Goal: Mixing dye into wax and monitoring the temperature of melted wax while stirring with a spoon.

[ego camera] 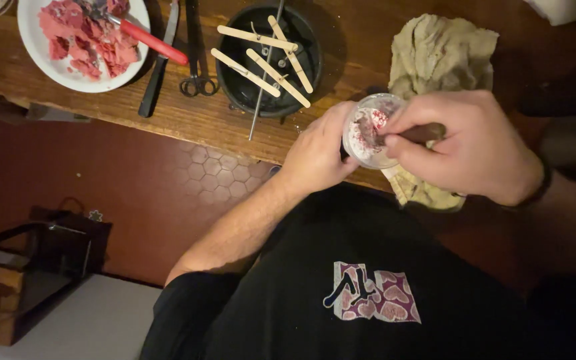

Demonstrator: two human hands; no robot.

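Note:
My left hand (318, 150) grips a small clear glass jar (368, 130) from its left side, tilted toward me at the edge of the wooden table (188, 117). The jar's inside is smeared with white and red wax residue. My right hand (465, 147) is closed around a brown-handled tool (425, 133) whose tip is inside the jar's mouth. A crumpled beige cloth (438, 50) lies on the table under and behind both hands.
A white plate (31, 40) of pink wax chunks holds a red-handled knife (148, 41). Beside it lie a dark knife (155, 80) and scissors (196, 50). A black pot (268, 57) carries several wooden sticks and a metal rod. Left below, a dark box (31, 273) stands on the floor.

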